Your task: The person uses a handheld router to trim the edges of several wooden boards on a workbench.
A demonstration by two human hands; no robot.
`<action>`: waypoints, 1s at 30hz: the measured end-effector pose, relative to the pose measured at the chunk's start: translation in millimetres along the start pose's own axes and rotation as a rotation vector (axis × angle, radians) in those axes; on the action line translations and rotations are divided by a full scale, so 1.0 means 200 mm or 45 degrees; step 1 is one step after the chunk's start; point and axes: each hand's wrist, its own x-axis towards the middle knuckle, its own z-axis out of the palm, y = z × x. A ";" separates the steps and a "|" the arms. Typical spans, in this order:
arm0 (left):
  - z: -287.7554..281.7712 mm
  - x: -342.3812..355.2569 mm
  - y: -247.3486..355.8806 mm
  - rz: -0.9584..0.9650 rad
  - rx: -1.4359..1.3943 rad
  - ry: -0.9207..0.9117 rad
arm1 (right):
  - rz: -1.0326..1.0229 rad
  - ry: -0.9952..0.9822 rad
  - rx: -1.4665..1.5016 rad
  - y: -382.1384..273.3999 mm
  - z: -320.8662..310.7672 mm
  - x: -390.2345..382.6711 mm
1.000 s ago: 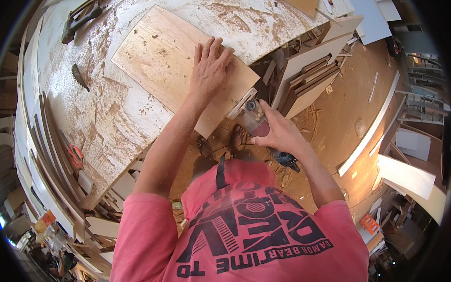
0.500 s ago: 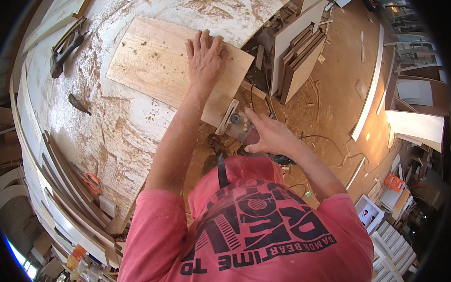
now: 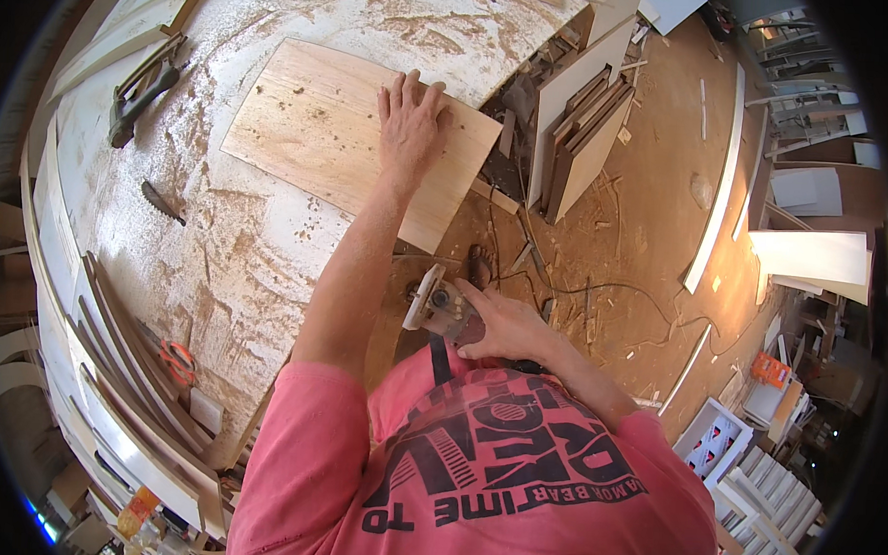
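My left hand point(image 3: 412, 130) lies with spread fingers on a pale, flecked wooden board point(image 3: 303, 116), which rests on the dust-covered white workbench point(image 3: 200, 259) and projects past its right edge. My right hand point(image 3: 506, 324) grips a power trimmer point(image 3: 441, 307) with a pale base plate, held close to my body, below and apart from the board's lower corner. A black tool point(image 3: 132, 105), a dark saw blade point(image 3: 161, 202) and orange-handled scissors point(image 3: 175, 361) lie on the bench to the left.
Stacked panels point(image 3: 591, 141) lean beside the bench at upper right. Long curved strips point(image 3: 133, 364) line its left side. Cables point(image 3: 649, 294) and offcuts litter the brown floor. A white slatted piece point(image 3: 758, 514) and an orange container point(image 3: 771, 367) are at lower right.
My right hand has drawn the trimmer down and away from the board's corner toward my body. My left hand stays on the board. The camera's view has shifted slightly.
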 end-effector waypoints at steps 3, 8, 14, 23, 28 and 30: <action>-0.09 -0.02 -0.05 -0.025 -0.353 0.133 | 0.024 0.133 0.107 0.06 0.00 -0.03; -0.46 -0.33 0.09 -0.556 -0.782 -0.011 | 0.255 0.352 0.531 0.44 -0.11 -0.09; -0.54 -0.83 0.28 -1.433 -0.956 -0.285 | 0.196 0.547 1.023 0.81 -0.36 -0.02; -0.23 -0.68 0.38 -1.451 -1.818 0.512 | 0.225 0.453 1.148 1.04 -0.63 0.14; -0.56 -0.59 0.43 -1.265 -1.944 0.592 | 0.013 0.399 1.099 1.20 -0.58 0.27; -0.71 -0.63 0.45 -1.209 -2.006 0.705 | -0.001 0.406 1.079 1.22 -0.55 0.30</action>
